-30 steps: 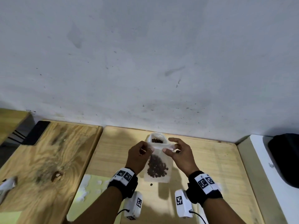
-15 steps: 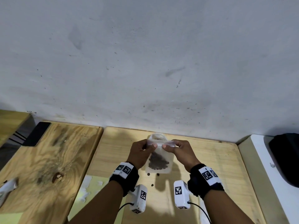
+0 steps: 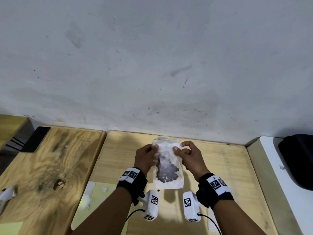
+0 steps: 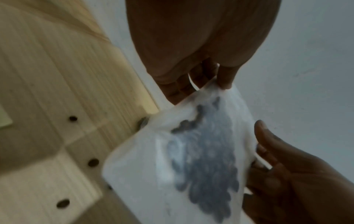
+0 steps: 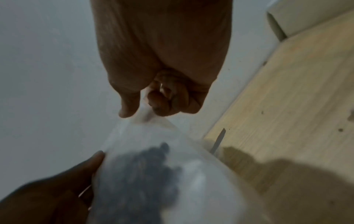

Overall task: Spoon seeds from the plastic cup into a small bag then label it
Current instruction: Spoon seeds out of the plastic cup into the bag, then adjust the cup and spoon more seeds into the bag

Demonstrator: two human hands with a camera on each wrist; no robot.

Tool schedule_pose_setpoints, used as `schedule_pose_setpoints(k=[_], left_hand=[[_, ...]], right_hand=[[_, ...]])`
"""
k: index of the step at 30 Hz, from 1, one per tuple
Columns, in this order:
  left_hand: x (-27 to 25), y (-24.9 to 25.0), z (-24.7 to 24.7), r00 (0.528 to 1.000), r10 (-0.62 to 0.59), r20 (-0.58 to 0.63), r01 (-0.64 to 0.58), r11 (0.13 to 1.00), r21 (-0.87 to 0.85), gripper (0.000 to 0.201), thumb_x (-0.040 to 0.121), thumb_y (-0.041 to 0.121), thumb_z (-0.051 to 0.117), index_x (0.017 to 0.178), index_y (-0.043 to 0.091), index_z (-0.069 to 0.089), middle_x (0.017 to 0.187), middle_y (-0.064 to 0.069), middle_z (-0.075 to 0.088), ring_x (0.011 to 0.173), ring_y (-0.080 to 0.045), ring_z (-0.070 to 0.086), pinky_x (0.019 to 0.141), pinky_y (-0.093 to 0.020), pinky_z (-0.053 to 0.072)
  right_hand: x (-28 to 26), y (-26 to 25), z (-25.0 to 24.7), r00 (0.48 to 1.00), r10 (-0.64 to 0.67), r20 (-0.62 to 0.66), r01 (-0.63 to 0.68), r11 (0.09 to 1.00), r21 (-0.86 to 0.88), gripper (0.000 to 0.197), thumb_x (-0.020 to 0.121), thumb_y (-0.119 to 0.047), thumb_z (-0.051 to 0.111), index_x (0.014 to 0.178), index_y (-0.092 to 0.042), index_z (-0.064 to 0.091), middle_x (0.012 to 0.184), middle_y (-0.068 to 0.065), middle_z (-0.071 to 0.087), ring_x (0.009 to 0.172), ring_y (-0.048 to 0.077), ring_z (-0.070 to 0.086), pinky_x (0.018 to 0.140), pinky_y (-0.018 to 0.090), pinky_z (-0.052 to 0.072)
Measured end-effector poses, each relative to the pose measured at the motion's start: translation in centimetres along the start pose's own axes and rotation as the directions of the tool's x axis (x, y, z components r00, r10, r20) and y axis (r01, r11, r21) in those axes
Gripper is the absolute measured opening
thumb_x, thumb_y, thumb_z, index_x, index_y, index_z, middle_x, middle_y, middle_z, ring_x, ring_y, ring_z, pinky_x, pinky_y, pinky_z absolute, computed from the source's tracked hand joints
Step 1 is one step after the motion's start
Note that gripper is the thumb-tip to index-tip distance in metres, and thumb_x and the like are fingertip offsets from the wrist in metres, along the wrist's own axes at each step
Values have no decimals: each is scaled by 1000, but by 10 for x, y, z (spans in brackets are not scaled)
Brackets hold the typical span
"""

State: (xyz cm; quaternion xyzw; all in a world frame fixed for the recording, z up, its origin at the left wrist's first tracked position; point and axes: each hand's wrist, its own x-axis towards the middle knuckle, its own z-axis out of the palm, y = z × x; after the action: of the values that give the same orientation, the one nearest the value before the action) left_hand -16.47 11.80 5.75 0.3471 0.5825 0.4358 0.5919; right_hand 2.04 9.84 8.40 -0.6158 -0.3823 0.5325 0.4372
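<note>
- Lying on the table [image 3: 220,167] nearest the wrists: one loose seed [image 3: 158,190], just below the bottom edge of the small bag [image 3: 169,180]; worth gathering later.
- Hanging upright above the table, between the two hands: the small bag, with dark seeds [image 3: 166,172] pooling in its lower half.
- Pinching the bag's top left corner between thumb and curled fingers: left hand [image 3: 145,156].
- Pinching the top right corner the same way: right hand [image 3: 189,158], thumb on the near face.
- Judging the step as closing the mouth: pressing the strip flat between thumb and forefinger, working from one corner of the bag to the other, keeping the bag upright so seeds stay below the seal.
- Keeping seeds out of the strip, likely spoiling the closure otherwise.
- Peeking out behind the bag's top edge: something clear, possibly the plastic cup, too hidden to confirm.
- Not telling whether the mouth is already sealed; both wrist views blurring badly.
- Showing no spoon, no label, no pen anywhere around the bag.
</note>
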Motion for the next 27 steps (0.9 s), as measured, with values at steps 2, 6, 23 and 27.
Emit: schedule_pose_setpoints(k=[2, 6, 23, 27], left_hand=[[2, -10, -1, 997, -19, -70, 19, 1000, 2, 18, 88, 26, 69, 85, 8, 73, 69, -2, 68, 60, -16, 57, 59, -28, 50], [-2, -32, -8, 990, -27, -140, 30, 999, 23, 13, 88, 30, 69, 97, 20, 68, 72, -8, 69, 57, -21, 58, 57, -30, 49], [-52, -92, -20, 945, -154, 287, 29, 917, 397, 43, 78, -16, 57, 91, 24, 69, 95, -5, 59, 71, -21, 63, 61, -31, 59], [-62, -115, -15, 913, -267, 309, 92, 873, 480, 40, 79, -15, 58, 90, 20, 72, 93, 0, 54, 69, -19, 61, 66, -35, 61]], right_hand=[[-8, 11, 1, 995, 49, 85, -48, 999, -19, 23, 86, -8, 76, 92, -15, 55, 62, -6, 54, 42, 10, 39, 40, 19, 29], [-22, 40, 1, 996, 91, 14, -91, 996, -23, 39, 80, 1, 77, 104, -16, 51, 82, 12, 62, 57, 16, 51, 46, 23, 41], [-78, 109, -7, 939, 291, -185, -312, 945, -99, 33, 84, 14, 61, 105, -9, 72, 91, 10, 65, 67, 19, 61, 55, 22, 51], [-94, 126, -18, 935, 316, -161, -347, 909, -231, 41, 79, 15, 65, 111, -10, 70, 91, 6, 61, 71, 18, 61, 56, 19, 52]])
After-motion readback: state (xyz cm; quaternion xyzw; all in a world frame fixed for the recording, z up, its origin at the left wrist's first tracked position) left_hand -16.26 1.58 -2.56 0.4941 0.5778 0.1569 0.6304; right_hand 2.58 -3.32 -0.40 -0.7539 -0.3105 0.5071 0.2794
